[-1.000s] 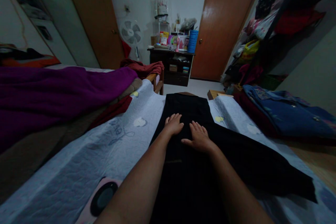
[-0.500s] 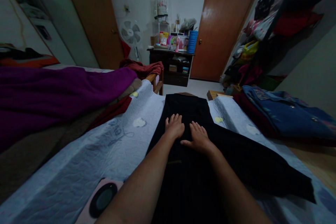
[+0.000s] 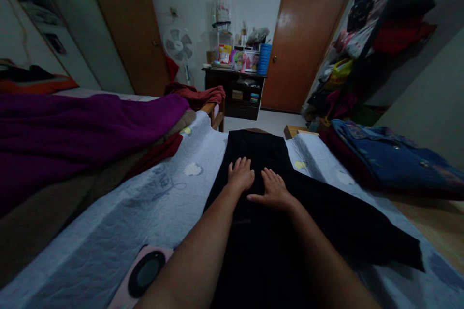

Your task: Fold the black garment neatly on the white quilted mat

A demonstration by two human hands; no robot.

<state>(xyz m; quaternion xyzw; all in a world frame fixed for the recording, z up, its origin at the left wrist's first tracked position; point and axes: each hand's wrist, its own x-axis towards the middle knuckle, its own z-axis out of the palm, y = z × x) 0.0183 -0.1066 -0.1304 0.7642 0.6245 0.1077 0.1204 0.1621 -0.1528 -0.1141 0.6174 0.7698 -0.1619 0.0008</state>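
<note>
A black long-sleeved garment (image 3: 258, 148) lies spread over the pale patterned bedsheet (image 3: 159, 212), one sleeve stretching out to the right. My left hand (image 3: 241, 174) rests flat on its upper part, fingers extended. Just to the right, my right hand (image 3: 272, 188) also lies flat on the black cloth, its thumb pointing toward the left hand. A narrow gap of fabric shows between the two hands, and neither grips anything. The garment's near part is dark and partly covered by my forearms, so its lower details cannot be made out.
At lower left lies a pink object with a dark round disc (image 3: 147, 274), partly behind my left forearm. A purple blanket (image 3: 83, 130) covers the left side. Folded blue denim clothing (image 3: 395, 154) is stacked at right. Beyond the bed stand a fan (image 3: 179, 46) and a dark cabinet (image 3: 212, 91).
Both hands stay in nearly the same place on the black garment. The view has shifted slightly, so the sleeve end and the folded denim appear a little further left.
</note>
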